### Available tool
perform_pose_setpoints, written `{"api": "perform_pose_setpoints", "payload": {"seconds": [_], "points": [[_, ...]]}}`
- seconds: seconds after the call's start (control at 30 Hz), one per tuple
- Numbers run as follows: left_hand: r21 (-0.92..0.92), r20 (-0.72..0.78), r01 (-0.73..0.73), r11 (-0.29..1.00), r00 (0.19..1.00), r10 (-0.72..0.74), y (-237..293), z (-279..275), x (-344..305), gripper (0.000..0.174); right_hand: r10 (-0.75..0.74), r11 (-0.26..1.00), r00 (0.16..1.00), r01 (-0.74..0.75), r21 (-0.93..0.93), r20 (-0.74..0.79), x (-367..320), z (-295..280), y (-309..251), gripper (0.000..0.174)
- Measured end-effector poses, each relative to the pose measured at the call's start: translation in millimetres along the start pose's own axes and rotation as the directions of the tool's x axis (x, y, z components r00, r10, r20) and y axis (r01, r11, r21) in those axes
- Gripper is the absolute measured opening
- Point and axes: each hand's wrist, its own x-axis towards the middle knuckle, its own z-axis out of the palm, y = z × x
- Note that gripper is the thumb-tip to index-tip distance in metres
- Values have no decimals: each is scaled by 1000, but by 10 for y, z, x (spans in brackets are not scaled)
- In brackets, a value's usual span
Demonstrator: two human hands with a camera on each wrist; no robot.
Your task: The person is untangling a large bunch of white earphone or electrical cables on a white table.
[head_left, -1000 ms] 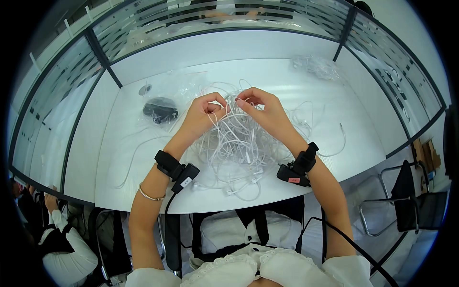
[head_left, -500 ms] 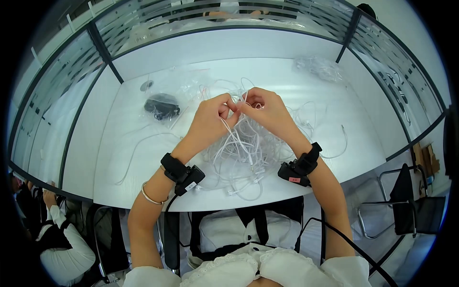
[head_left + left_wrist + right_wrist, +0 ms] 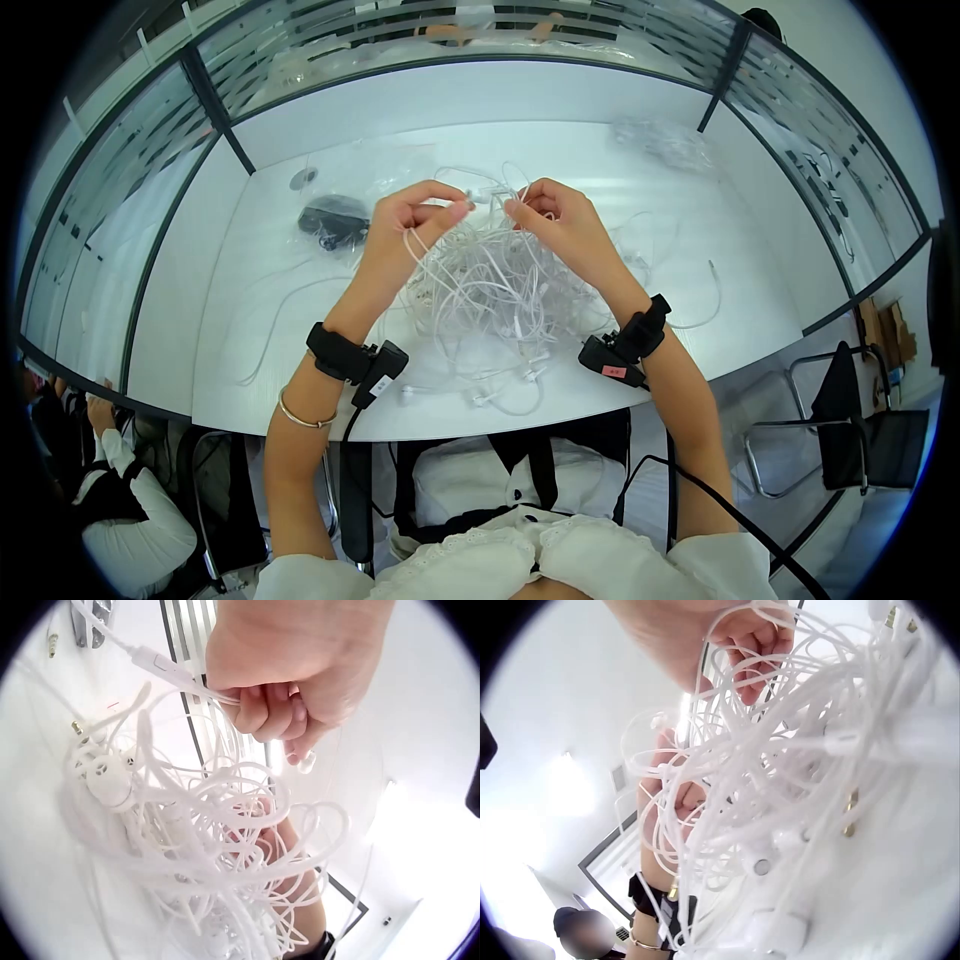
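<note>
A tangled heap of white wired earphones (image 3: 490, 295) lies in the middle of the table. Above its far left side, my left hand (image 3: 405, 230) pinches a white earbud (image 3: 307, 763) at thumb and fingertip. Cable also runs through the curled fingers of that hand, and an inline remote (image 3: 161, 666) hangs beside it in the left wrist view. My right hand (image 3: 562, 220) holds strands at the top of the heap, its fingers curled among the loops. Metal plugs (image 3: 78, 728) and more earbuds (image 3: 111, 780) show within the tangle.
A clear bag with a dark item (image 3: 335, 225) lies at the table's back left; crumpled clear plastic (image 3: 665, 145) sits at the back right. Stray cables reach both sides, one ending in a plug (image 3: 712, 268). Low partitions (image 3: 470, 90) surround the white table (image 3: 235, 310).
From close beside the right hand, my left hand has moved left with the earbud and cable, widening the gap between them. The right hand stays nearly in place on the strands.
</note>
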Motion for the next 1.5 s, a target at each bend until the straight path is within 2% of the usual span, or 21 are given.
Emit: {"api": "perform_pose_setpoints", "payload": {"seconds": [0.03, 0.13, 0.2, 0.3, 0.33, 0.43, 0.47, 0.57, 0.67, 0.8, 0.9, 0.93, 1.03, 1.07, 1.13, 1.23, 1.5], "points": [[-50, -16, 25, 998, 1000, -26, 80, -15, -27, 20, -24, 1000, 999, 23, -6, -38, -3, -9, 1, 29], [-84, -35, -17, 996, 999, 14, 198, -64, -72, 23, -94, 995, 986, 87, -56, -139, 26, -64, 18, 30], [-55, -57, -52, 997, 997, 49, 288, -100, -112, 21, -130, 986, 974, 108, -123, -187, 57, -138, 9, 26], [89, -81, -108, 990, 990, 115, 291, -139, -125, 18, -272, 949, 921, 208, -236, -278, 32, -279, -120, 22], [52, -92, -131, 990, 986, 136, 257, -110, -125, 17, -324, 940, 907, 275, -201, -269, 16, -292, -188, 19], [99, -71, -35, 994, 997, 42, 278, -125, -136, 16, -378, 917, 926, 373, -142, -8, -66, -222, -426, 18], [63, -88, -38, 997, 995, 43, 270, -117, -135, 16, -405, 903, 912, 410, -125, 63, -74, -149, -383, 21], [-16, -135, -65, 998, 989, 62, 208, -83, -113, 17, -522, 779, 815, 575, -249, 252, -68, 26, -342, 22], [-16, -167, -93, 996, 982, 89, 137, -90, -96, 19, -397, 769, 838, 527, -362, 375, -34, 1, -352, 21], [-3, -161, -70, 998, 984, 69, 101, -100, -118, 19, -351, 811, 877, 460, -363, 329, -77, -59, -436, 15], [-39, -133, 3, 999, 991, -9, 179, -100, -135, 20, -364, 883, 857, 442, -158, 364, -62, -101, -484, 11], [-58, -119, 36, 998, 992, -42, 205, -91, -137, 20, -410, 878, 848, 467, -108, 335, -54, -77, -437, 10], [-64, -73, 60, 996, 995, -65, 116, -68, -134, 20, -281, 959, 887, 276, 66, 366, -60, -67, -444, 10], [-99, -82, 21, 995, 996, -30, 10, -36, -111, 21, -253, 967, 895, 228, 111, 366, -52, -68, -437, 11], [-72, -43, 36, 997, 998, -40, -24, -19, -120, 21, -195, 971, 908, 127, 201, 372, -40, -66, -392, 11], [4, 9, 87, 996, 996, -87, -37, -51, -118, 22, -253, 961, 906, 196, 193, 339, -24, -65, -358, 13], [-70, 11, 150, 986, 989, -149, 97, -25, -151, 23, -225, 966, 873, 139, 220, 433, -28, -132, -354, 22]]}}
